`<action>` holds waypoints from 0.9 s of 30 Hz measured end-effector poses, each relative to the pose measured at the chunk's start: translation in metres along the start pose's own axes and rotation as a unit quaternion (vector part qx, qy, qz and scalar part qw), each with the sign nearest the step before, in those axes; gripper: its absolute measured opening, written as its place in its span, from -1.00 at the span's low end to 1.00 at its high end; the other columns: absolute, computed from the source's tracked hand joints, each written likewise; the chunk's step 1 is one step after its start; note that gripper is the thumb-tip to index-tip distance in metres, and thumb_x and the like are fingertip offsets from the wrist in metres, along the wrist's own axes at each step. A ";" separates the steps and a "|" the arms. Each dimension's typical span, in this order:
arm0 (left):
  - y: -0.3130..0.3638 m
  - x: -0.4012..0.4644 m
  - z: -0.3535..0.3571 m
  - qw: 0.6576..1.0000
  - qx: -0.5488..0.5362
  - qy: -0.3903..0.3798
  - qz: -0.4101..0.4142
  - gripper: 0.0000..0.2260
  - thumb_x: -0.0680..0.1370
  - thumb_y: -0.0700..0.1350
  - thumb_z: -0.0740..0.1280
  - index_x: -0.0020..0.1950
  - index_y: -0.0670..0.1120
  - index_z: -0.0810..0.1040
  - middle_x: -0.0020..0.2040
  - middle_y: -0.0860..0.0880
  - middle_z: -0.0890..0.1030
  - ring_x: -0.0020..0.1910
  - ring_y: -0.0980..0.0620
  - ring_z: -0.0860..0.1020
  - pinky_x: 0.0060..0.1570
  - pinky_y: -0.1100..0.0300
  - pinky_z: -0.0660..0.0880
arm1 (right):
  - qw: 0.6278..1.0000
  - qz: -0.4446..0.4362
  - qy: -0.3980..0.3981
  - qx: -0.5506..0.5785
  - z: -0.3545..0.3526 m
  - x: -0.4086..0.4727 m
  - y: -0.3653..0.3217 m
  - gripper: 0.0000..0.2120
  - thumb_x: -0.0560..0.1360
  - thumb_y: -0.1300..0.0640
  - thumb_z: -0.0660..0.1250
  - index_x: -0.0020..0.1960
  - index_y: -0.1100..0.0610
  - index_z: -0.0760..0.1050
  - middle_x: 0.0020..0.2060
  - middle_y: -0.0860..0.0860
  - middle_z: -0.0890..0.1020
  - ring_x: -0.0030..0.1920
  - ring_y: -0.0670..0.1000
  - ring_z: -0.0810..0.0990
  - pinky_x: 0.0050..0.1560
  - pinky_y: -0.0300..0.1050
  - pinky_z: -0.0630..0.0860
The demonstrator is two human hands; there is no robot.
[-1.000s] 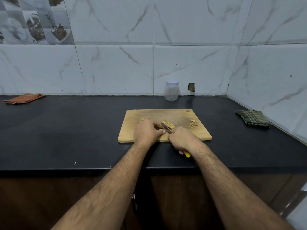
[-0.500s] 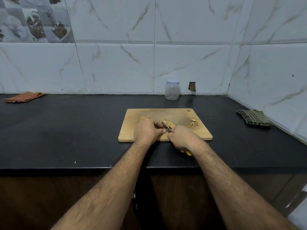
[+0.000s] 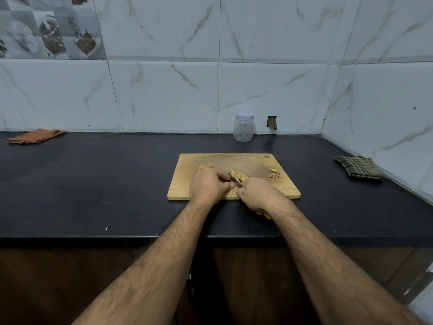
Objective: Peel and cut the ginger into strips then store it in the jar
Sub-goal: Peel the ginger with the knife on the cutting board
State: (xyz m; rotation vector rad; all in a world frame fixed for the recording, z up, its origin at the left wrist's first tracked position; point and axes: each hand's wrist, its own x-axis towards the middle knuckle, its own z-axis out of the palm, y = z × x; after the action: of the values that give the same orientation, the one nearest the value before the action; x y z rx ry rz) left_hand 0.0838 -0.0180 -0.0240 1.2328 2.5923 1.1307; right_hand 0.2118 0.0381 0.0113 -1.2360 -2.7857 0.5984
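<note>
**Mid-cut: ginger on board, jar waiting shut**

Biggest first: one black counter [image 3: 93, 184] carries everything. On it, one wooden cutting board [image 3: 257, 160], set close to you so both arms reach w/o stretching. Two cloths sit well clear, prob. kept out of the work zone: an orange one [image 3: 35, 136] far left by the wall, a green checked one [image 3: 358, 168] far right.

One clear jar [image 3: 243, 127] stands behind the board near the wall, lid on. It looks empty, so storing isn't started, I'd judge.

Your left hand [image 3: 208, 186] has fingers curled down over the ginger [image 3: 237, 175], pinning it beside the blade; exactly what the fingertips grip is hidden. Your right hand [image 3: 257, 195] is wrapped tight round the one knife [image 3: 234, 180], yellow handle end poking out behind the wrist, blade angled toward your left fingers. That's close, so mind them.

Ginger lots on the board: three. Pale pieces at the blade, a lump [image 3: 205, 167] behind your left hand, small scraps [image 3: 274, 174] to the right, prob. peel. Single pieces too small to count.
</note>
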 end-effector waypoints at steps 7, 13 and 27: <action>0.003 -0.002 -0.001 1.000 0.000 0.001 0.002 -0.83 0.46 0.06 0.51 0.03 0.10 0.71 -0.01 0.12 0.70 0.00 0.12 0.61 -0.09 0.19 0.53 | 1.000 -0.001 0.003 -0.009 0.000 0.003 -0.001 -0.83 0.62 0.10 0.11 -0.04 0.09 0.45 -0.23 0.09 0.58 -0.39 0.06 0.58 -0.47 -0.20 0.40; 0.005 -0.006 -0.002 1.000 0.012 0.010 0.019 -0.82 0.50 0.03 0.47 0.10 0.11 0.70 0.07 0.21 0.66 0.05 0.13 0.59 -0.11 0.26 0.43 | 1.000 0.018 -0.002 -0.019 0.002 0.008 -0.004 -0.78 0.62 0.10 0.13 0.05 0.16 0.51 -0.19 0.11 0.62 -0.44 0.05 0.57 -0.50 -0.20 0.42; 0.005 0.001 0.005 0.999 0.024 0.037 -0.008 -0.90 0.54 -0.03 0.44 0.02 0.12 0.72 -0.05 0.10 0.70 -0.15 0.13 0.55 -0.19 0.23 0.45 | 0.997 0.016 -0.040 -0.058 -0.004 0.015 -0.006 -0.78 0.63 0.10 0.12 0.03 0.19 0.50 -0.30 0.08 0.60 -0.47 0.01 0.51 -0.47 -0.16 0.42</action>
State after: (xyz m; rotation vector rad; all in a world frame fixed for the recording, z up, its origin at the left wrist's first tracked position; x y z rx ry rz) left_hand 0.0883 -0.0124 -0.0248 1.1991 2.6938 1.1403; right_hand 0.1984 0.0464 0.0149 -1.3068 -2.9112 0.5052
